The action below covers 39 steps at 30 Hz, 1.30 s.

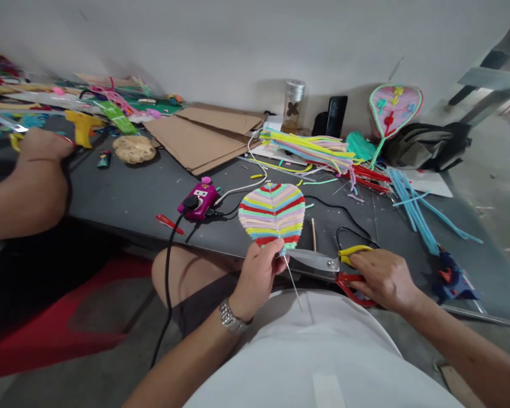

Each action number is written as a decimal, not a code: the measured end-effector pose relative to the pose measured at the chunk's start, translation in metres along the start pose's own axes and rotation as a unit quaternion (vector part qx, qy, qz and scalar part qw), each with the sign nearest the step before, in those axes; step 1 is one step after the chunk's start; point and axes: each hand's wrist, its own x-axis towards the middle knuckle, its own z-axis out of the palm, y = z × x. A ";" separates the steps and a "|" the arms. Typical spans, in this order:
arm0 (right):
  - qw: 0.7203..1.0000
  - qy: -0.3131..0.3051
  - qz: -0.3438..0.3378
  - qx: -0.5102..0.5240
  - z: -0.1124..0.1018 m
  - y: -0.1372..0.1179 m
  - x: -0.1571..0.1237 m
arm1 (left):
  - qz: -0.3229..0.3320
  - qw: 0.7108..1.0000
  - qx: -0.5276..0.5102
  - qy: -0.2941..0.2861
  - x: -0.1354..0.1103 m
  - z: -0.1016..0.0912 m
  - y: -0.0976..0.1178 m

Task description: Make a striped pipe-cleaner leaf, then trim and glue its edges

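My left hand [259, 272] is closed on the base of a striped pipe-cleaner fan [272, 214], leaf-shaped with red, yellow, pink, blue and green rows. A thin bare stem [293, 283] sticks out below my fingers toward my lap. In my right hand [385, 277] is a pair of scissors [314, 260] with one yellow and one red handle loop. Their blades point left, and the tips lie right beside the fan's base at my left fingers. Whether the blades touch the stem is hard to tell.
Bundled pipe cleaners [310, 150], blue pipe cleaners [414, 209], cardboard [208, 141] and a purple power socket [198, 199] with cords lie on the grey table. A blue glue gun [454, 277] rests at the right edge. At left, another person's arm [34, 181] reaches over the table.
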 end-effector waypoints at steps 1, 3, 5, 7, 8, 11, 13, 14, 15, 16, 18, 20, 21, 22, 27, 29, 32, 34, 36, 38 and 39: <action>1.000 0.002 0.008 0.014 0.003 0.000 -0.001 | -0.006 1.000 -0.005 -0.013 -0.001 0.002 0.003; 0.998 0.004 0.038 0.045 0.010 -0.004 -0.002 | -0.002 1.000 -0.007 -0.031 -0.003 0.008 0.009; 0.993 0.002 0.077 0.085 0.016 -0.013 -0.001 | 0.021 1.000 0.007 -0.021 -0.004 0.012 0.014; 0.984 0.000 0.115 0.136 0.020 -0.024 0.000 | 0.049 0.998 0.035 0.004 -0.004 0.014 0.016; 0.977 -0.003 0.134 0.166 0.022 -0.029 0.000 | 0.061 0.997 0.047 0.014 -0.005 0.015 0.016; 0.944 -0.019 0.193 0.266 0.023 -0.044 0.002 | 0.082 0.995 0.047 0.024 -0.005 0.014 0.016; 0.917 -0.036 0.226 0.326 0.023 -0.052 0.003 | 0.094 0.995 0.036 0.023 -0.004 0.014 0.016; 0.905 -0.043 0.240 0.350 0.023 -0.055 0.004 | 0.099 0.994 0.034 0.023 -0.004 0.014 0.016; 0.894 -0.049 0.250 0.369 0.023 -0.058 0.005 | 0.101 0.994 0.033 0.023 -0.004 0.014 0.016; 0.885 -0.057 0.258 0.384 0.023 -0.060 0.006 | 0.102 0.994 0.031 0.025 -0.004 0.015 0.016; 0.874 -0.074 0.267 0.400 0.024 -0.064 0.008 | 0.100 0.994 0.023 0.031 -0.003 0.015 0.016; 0.876 -0.085 0.266 0.394 0.024 -0.064 0.009 | 0.102 0.994 0.021 0.027 -0.002 0.013 0.015; 0.884 -0.086 0.261 0.378 0.023 -0.062 0.009 | 0.108 0.994 0.025 0.022 -0.001 0.012 0.014; 0.898 -0.083 0.252 0.351 0.022 -0.060 0.009 | 0.116 0.993 0.033 0.019 -0.001 0.009 0.013; 0.981 -0.027 0.160 0.102 0.007 -0.041 0.009 | 0.162 0.979 0.115 0.047 0.001 -0.002 0.013; 0.990 -0.014 0.132 0.037 0.002 -0.034 0.009 | 0.173 0.973 0.143 0.043 0.001 -0.004 0.015; 0.993 -0.024 0.114 0.014 -0.001 -0.028 0.009 | 0.179 0.972 0.149 0.027 0.002 -0.004 0.014; 0.992 -0.041 0.112 0.031 -0.002 -0.025 0.009 | 0.175 0.975 0.136 0.011 0.004 -0.005 0.011; 0.990 -0.058 0.113 0.053 -0.003 -0.023 0.010 | 0.164 0.980 0.110 0.004 0.007 -0.006 0.007; 0.989 -0.069 0.110 0.068 -0.005 -0.021 0.010 | 0.150 0.985 0.084 0.007 0.011 -0.008 0.004; 0.989 -0.069 0.108 0.071 -0.005 -0.021 0.010 | 0.146 0.986 0.078 0.011 0.012 -0.009 0.004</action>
